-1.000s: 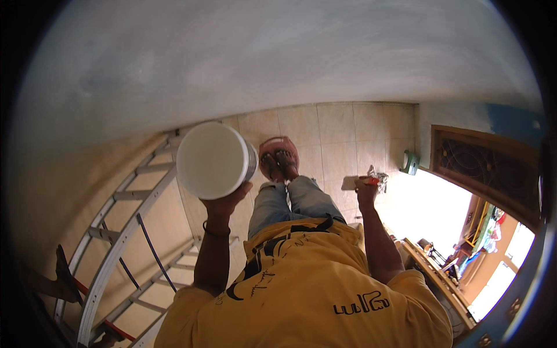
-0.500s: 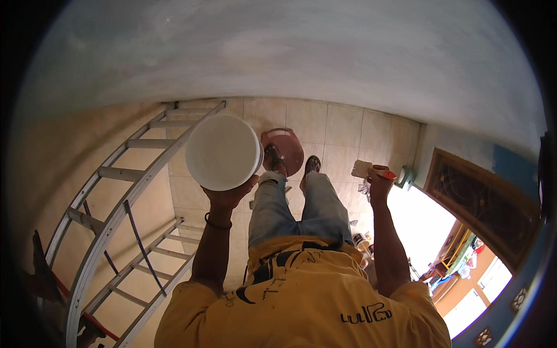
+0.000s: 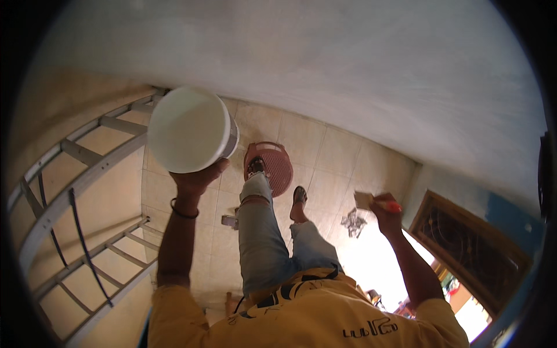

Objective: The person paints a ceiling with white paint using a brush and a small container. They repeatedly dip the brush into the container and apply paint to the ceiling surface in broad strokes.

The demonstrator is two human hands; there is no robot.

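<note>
My left hand (image 3: 198, 177) grips a white plastic bucket (image 3: 184, 129) from beneath, its pale round opening turned up toward me. My right hand (image 3: 387, 210) is closed on a paintbrush (image 3: 364, 199) with a red handle and pale bristles, held out to the right. Below, my left foot (image 3: 256, 166) rests on a reddish plastic stool (image 3: 277, 174), while my right foot (image 3: 299, 200) is off it, over the tiled floor (image 3: 325, 148).
An aluminium stepladder (image 3: 84, 153) stands along the left. A pale wall (image 3: 319, 52) rises ahead. At right are a dark wooden framed panel (image 3: 464, 243), blue paint (image 3: 510, 220) and a bright doorway. Crumpled material (image 3: 354, 222) lies on the floor.
My right foot has come off the stool and moved right and lower. My view has swung, so bucket and ladder sit further left; the brush has shifted lower in view.
</note>
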